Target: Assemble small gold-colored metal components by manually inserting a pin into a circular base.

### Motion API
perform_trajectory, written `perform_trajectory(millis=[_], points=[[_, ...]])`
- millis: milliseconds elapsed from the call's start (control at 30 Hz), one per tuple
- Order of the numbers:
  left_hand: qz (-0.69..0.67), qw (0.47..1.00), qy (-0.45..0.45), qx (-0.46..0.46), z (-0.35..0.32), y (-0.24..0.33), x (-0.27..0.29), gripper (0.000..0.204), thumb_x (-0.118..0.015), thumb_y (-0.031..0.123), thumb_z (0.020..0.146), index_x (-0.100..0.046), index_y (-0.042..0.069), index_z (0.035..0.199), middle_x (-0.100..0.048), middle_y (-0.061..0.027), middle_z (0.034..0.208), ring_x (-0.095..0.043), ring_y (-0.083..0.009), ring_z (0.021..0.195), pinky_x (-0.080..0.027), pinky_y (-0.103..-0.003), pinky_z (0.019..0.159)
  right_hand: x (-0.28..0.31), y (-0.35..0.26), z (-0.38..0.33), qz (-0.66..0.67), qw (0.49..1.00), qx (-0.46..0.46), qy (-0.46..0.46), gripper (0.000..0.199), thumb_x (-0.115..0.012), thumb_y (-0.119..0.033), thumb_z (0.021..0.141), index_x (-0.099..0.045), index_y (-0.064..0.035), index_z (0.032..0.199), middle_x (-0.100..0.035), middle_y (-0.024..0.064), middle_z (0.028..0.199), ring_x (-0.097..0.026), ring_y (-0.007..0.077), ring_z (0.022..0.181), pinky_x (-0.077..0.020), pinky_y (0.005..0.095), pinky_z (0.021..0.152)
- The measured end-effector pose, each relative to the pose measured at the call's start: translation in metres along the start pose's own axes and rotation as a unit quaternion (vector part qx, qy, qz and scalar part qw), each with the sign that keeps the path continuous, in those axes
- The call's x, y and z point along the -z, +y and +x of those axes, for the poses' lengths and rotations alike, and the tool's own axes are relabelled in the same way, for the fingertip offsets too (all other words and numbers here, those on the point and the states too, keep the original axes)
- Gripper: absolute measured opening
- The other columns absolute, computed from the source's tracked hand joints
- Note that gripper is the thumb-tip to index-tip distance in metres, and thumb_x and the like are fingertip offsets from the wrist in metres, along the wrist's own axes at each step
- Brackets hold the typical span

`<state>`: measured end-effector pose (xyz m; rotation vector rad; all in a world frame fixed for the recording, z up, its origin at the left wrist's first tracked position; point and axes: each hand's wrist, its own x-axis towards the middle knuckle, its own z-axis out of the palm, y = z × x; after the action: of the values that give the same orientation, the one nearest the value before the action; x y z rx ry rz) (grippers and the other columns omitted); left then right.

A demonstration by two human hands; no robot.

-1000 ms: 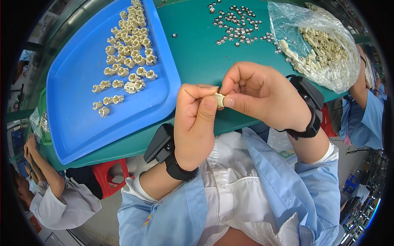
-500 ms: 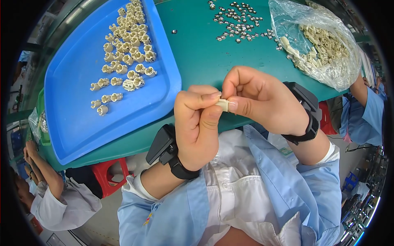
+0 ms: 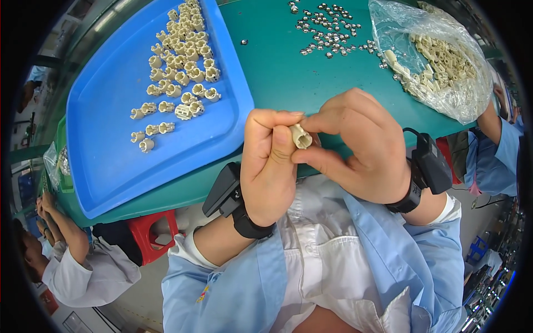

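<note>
Between both hands, in front of my chest, is a small cream plastic cylinder [image 3: 301, 136] with a notched, hollow end facing up toward me. My left hand [image 3: 270, 158] pinches it between thumb and forefinger from the left. From the right, my right hand [image 3: 361, 147] has its thumb and forefinger closed around its sides. To the left lies a blue tray [image 3: 111, 172] bearing many similar cream cylinders [image 3: 183, 61], some standing in short rows. Whether anything sits inside the held cylinder is too small to tell.
Small shiny metal pieces [image 3: 333, 33] are scattered over the green table [image 3: 277, 72]. A clear plastic bag [image 3: 463, 108] of cream parts lies at the right. Red stools [image 3: 152, 236] stand below the table edge. A co-worker [image 3: 83, 261] sits at the left, another person [image 3: 494, 150] at the right.
The cream cylinder has been turned so its notched end now shows. My right hand has shifted its grip, the thumb moving to the cylinder's near side.
</note>
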<state>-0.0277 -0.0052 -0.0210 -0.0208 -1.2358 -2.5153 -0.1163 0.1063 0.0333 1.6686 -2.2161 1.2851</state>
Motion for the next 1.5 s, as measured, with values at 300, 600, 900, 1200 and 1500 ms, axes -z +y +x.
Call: perform_trajectory(millis=[300, 600, 900, 1200, 1500], points=[[-0.001, 0.999, 0.037, -0.017, 0.0, -0.001, 0.0, 0.023, -0.039, 0.018, 0.092, -0.036, 0.002, 0.109, -0.048, -0.0052, 0.089, -0.048, -0.0103, 0.083, -0.039, -0.023, 0.078, 0.005, 0.001, 0.045, -0.055, 0.998, 0.016, 0.029, 0.02, -0.063, -0.002, 0.064, -0.056, -0.0009, 0.083, -0.057, 0.0073, 0.075, -0.052, 0.0212, 0.065, -0.0414, 0.027, 0.059], [0.0, 0.999, -0.033, -0.018, -0.001, -0.009, -0.007, 0.021, -0.043, 0.009, 0.089, -0.037, 0.002, 0.108, -0.047, -0.0052, 0.092, -0.045, -0.0096, 0.084, -0.037, -0.023, 0.078, -0.024, 0.0, 0.128, 0.016, 0.984, 0.001, -0.176, 0.027, -0.059, -0.016, 0.073, -0.06, -0.0028, 0.097, -0.06, 0.0206, 0.086, -0.059, 0.0309, 0.078, -0.0467, 0.0359, 0.07], [0.017, 0.998, -0.059, -0.012, -0.004, -0.003, -0.01, 0.017, -0.044, 0.007, 0.089, -0.04, 0.001, 0.105, -0.047, -0.0046, 0.091, -0.044, -0.008, 0.083, -0.037, -0.022, 0.074, -0.061, 0.01, 0.136, -0.06, 0.972, 0.112, -0.197, 0.017, -0.062, -0.005, 0.069, -0.057, -0.001, 0.085, -0.056, 0.0093, 0.079, -0.054, 0.0239, 0.073, -0.0444, 0.0312, 0.063], [0.045, 0.996, -0.012, -0.071, -0.005, -0.009, -0.012, 0.013, -0.049, 0.004, 0.084, -0.046, 0.001, 0.097, -0.053, -0.0075, 0.083, -0.051, -0.0151, 0.074, -0.042, -0.026, 0.069, -0.043, 0.008, 0.111, -0.075, 0.947, 0.129, -0.283, 0.02, -0.063, -0.003, 0.065, -0.058, -0.0024, 0.085, -0.054, 0.0093, 0.081, -0.052, 0.0276, 0.081, -0.043, 0.0348, 0.069], [0.069, 0.994, -0.08, -0.012, -0.005, 0.0, -0.005, 0.014, -0.045, 0.007, 0.088, -0.043, 0.001, 0.101, -0.048, -0.0038, 0.091, -0.045, -0.0075, 0.082, -0.038, -0.022, 0.074, -0.043, 0.015, 0.108, -0.054, 0.954, 0.146, -0.255, 0.021, -0.063, -0.002, 0.066, -0.059, -0.0025, 0.087, -0.054, 0.0093, 0.082, -0.052, 0.0266, 0.079, -0.0426, 0.0333, 0.068]])
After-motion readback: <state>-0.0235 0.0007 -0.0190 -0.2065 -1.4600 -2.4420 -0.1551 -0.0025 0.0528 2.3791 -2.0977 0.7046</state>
